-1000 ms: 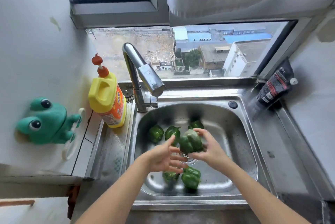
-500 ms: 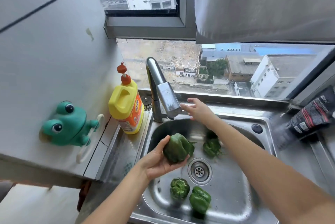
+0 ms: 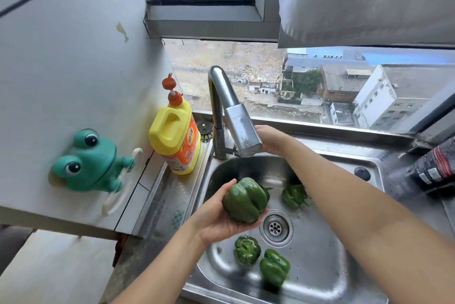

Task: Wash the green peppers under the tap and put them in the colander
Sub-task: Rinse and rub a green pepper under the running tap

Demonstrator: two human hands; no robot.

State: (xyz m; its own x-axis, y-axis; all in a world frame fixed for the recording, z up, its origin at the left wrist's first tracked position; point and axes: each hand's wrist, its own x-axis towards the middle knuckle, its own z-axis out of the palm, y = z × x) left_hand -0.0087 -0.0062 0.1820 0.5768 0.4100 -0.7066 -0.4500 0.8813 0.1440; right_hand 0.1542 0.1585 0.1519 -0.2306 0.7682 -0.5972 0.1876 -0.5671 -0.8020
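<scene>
Cupping a pepper (image 3: 245,199) in the left grip (image 3: 219,222), fingers curled under it, thumb up its left side, over the sink (image 3: 320,286). Reaching with the right grip (image 3: 270,140) behind the tap (image 3: 242,129), beyond the left grip; fingers hidden by the spout, so cannot tell whether curled or straight. Just nearer than the left grip, on the sink floor, a second pepper (image 3: 247,249) and third pepper (image 3: 274,266); right of it, beside the right forearm, a fourth pepper (image 3: 294,196).
</scene>
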